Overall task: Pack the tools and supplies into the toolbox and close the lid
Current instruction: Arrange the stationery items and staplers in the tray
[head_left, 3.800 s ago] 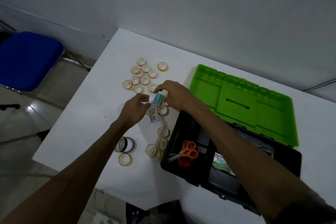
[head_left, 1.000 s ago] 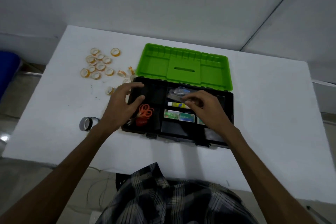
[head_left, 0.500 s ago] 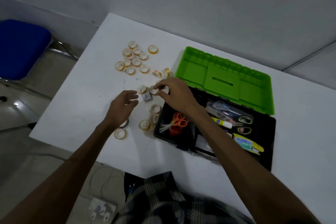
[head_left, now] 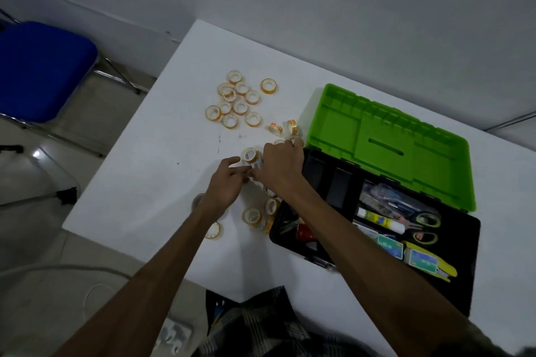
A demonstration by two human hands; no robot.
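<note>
The black toolbox (head_left: 471,269) stands open on the white table (head_left: 162,182), its green lid (head_left: 388,148) tilted back. Inside lie green-handled scissors (head_left: 423,223), a glue stick (head_left: 380,220) and staple boxes (head_left: 422,261). Left of the box, my right hand (head_left: 281,165) curls its fingers round a small pale box (head_left: 257,164), beside a tape roll (head_left: 250,154). My left hand (head_left: 229,182) reaches in from the left, fingertips close to the small box. Several tape rolls (head_left: 240,107) lie farther back, with more (head_left: 252,216) near the toolbox's front corner.
A blue chair (head_left: 40,66) stands off the table's left side. The table's front edge runs just below my forearms. A darker tape roll (head_left: 198,201) is partly hidden under my left wrist. A grey wall rises behind the table.
Half a second ago my right hand touched tape rolls and the small box lay loose on the table. Now my right hand holds that box and my left hand has closed in on it.
</note>
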